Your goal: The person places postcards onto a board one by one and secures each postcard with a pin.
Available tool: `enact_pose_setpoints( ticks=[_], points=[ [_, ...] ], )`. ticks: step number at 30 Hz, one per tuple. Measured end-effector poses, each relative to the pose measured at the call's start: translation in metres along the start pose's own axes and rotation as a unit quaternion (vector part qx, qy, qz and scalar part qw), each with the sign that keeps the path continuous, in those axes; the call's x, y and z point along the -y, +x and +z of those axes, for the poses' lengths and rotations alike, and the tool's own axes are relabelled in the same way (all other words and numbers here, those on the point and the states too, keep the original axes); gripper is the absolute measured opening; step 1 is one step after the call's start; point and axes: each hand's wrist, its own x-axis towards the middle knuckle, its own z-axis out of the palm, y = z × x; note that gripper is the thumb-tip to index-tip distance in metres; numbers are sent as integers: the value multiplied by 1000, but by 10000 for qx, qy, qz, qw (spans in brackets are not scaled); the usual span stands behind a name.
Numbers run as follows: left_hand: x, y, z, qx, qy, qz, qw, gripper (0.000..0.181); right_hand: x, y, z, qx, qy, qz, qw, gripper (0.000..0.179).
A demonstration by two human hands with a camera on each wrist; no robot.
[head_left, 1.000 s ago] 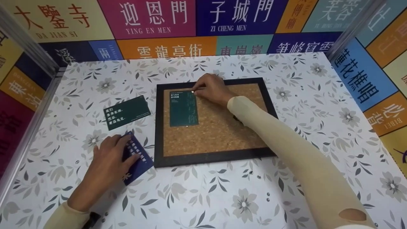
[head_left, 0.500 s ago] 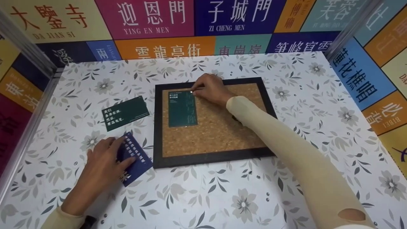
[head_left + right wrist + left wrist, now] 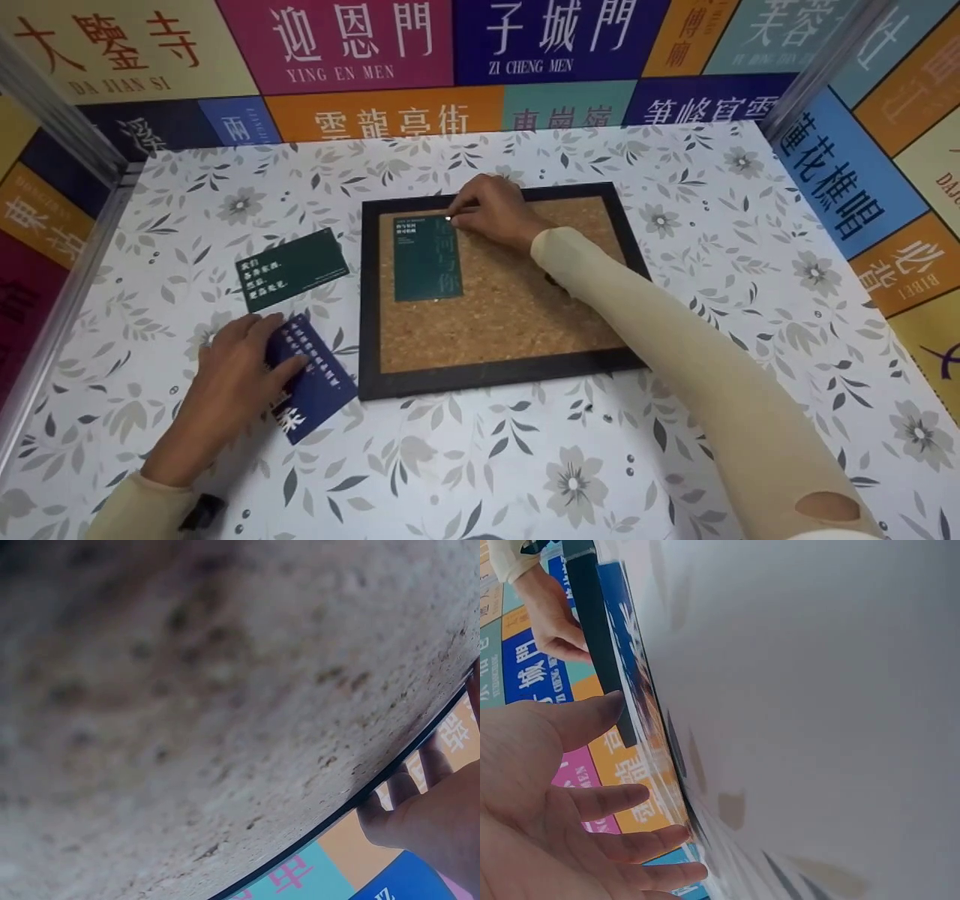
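At the top right corner of a dark green card (image 3: 427, 262), my right hand (image 3: 496, 211) pinches a tiny white pushpin (image 3: 449, 218), mostly covered by the fingertips. That card lies upright on the left part of a black-framed cork board (image 3: 517, 322). Cork fills most of the right wrist view, with the right hand (image 3: 435, 814) at its edge. My left hand (image 3: 234, 371) lies over the left side of a blue card (image 3: 319, 390) with white characters. Its fingers are loosely spread in the left wrist view, thumb (image 3: 592, 718) beside the blue card's edge.
A second green card (image 3: 294, 268) with white writing lies tilted on the table, left of the board and just beyond the blue card. Floral white cloth (image 3: 465, 465) covers the table. Colourful lettered panels (image 3: 360, 45) stand along the back and sides.
My left hand has slid a little to the left, uncovering more of the blue card. The right hand keeps its pinch at the green card's corner. The head view has shifted slightly.
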Motion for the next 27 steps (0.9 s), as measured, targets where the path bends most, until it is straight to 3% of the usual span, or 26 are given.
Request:
enact_pose_setpoints(
  ticks=[7,15,27],
  points=[
    [9,19,-5,-123,-121,2,9999,65,0,-1,-1,-5,25,61,10000,14],
    [11,40,-10,-356,80,-1,9993,63,1,-2,-3,-19,133,132,9998,15],
    [35,80,-18,14,154,-240,9996,79,-1,1,1,23,67,98,9999,14]
  ],
)
